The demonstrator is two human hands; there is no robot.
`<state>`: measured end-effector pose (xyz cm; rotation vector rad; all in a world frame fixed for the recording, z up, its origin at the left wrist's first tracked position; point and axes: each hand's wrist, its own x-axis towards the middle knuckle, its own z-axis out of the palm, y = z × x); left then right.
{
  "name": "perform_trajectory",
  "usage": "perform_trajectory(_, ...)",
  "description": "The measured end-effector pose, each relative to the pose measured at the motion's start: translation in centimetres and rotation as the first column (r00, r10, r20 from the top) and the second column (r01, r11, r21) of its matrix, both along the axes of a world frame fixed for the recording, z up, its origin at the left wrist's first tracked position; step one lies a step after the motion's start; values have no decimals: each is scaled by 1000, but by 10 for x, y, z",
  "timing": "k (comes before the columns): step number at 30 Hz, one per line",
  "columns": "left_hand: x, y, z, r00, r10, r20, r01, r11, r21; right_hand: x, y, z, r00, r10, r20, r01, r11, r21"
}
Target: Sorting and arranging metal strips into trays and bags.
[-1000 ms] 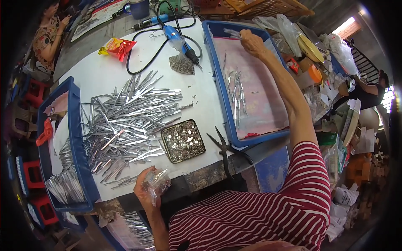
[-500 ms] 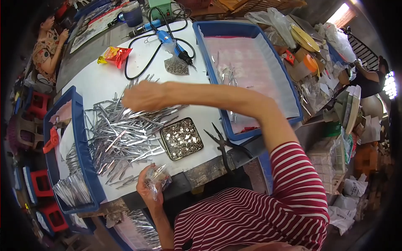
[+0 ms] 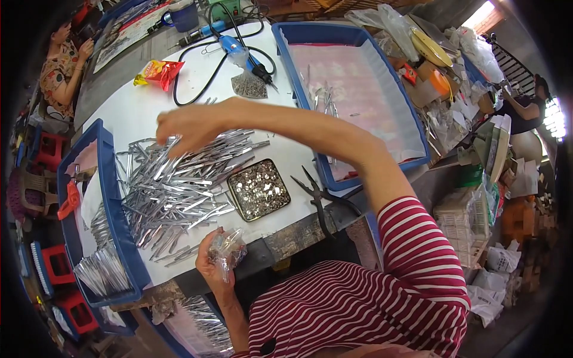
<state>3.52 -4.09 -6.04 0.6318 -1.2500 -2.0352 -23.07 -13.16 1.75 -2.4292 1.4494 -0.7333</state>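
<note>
Red-and-white striped sleeve (image 3: 421,238) on the right arm, bent at the elbow, with the bare forearm slung right across to the left, over the near part of a blue tray (image 3: 325,34). The right hand (image 3: 188,128) is palm-down over the far part of a big messy heap of metal strips (image 3: 170,197), knuckles up, fingers angled down and left. Can't tell if it's pinching a strip or just hovering, since the fingertips are blurry and the hand itself blocks the view. Most of the heap sits below that hand, on the near side. The left hand (image 3: 210,262) is way closer to the body, forearm coming up from below, fingers curled around a crinkly clear plastic bag (image 3: 228,249), so that grip's definitely full. Just up and right of the left hand there's a square tin (image 3: 237,200) packed with tiny shiny bits, then pliers (image 3: 317,194) further right with their jaws spread. Left of both hands is another blue tray (image 3: 112,203) with more strips in it.
</note>
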Motion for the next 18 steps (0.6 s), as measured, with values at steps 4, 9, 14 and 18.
perform_trajectory(4, 0, 0, 1, 1000, 17, 26, -17, 1000, 18, -74, 51, 15, 877, -314, 363, 363, 929, -74)
perform_trajectory(9, -5, 3, 4, 998, 70, 10, -69, 997, -35, -217, 119, -26, 465, -794, 391, 860, 510, 13)
perform_trajectory(14, -2, 1, 4, 973, 100, 207, -86, 993, -76, -272, 143, -83, 261, -944, 204, 960, 232, -154)
perform_trajectory(18, -10, 2, 7, 977, 153, 151, -128, 979, -159, -277, 130, -87, 272, -956, 106, 946, 246, -211)
